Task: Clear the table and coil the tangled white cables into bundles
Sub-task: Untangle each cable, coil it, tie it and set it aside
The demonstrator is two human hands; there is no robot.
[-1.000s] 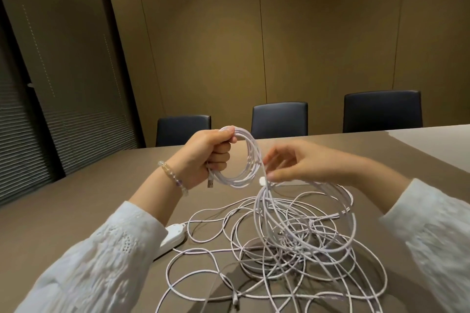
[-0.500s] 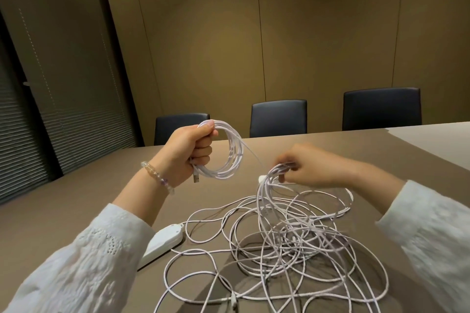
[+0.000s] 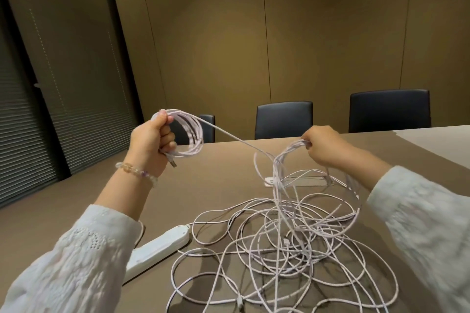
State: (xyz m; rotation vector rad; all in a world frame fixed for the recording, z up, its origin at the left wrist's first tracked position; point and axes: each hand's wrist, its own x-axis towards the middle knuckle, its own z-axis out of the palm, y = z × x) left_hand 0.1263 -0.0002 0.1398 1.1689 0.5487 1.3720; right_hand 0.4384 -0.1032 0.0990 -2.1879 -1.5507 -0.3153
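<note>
While hands [image 3: 150, 140] grip cables [image 3: 292, 236], table [image 3: 216, 180].

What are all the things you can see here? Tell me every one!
coiled cable bundle: one, white, held up in the left hand
loose cable strands: a bunch, white, lifted by the right hand
tangled cables: one big heap, white, on the table
power strip: one, white, on the table left of the heap
small white block: one, white, on the table behind the heap; cannot tell what it is
table: one, brown
chairs: three, dark, at the far side of the table
bracelet: one, pale beads, on the left wrist
sleeves: two, white
left hand: one, fingers curled round the bundle
right hand: one, fingers pinching the strands
</note>
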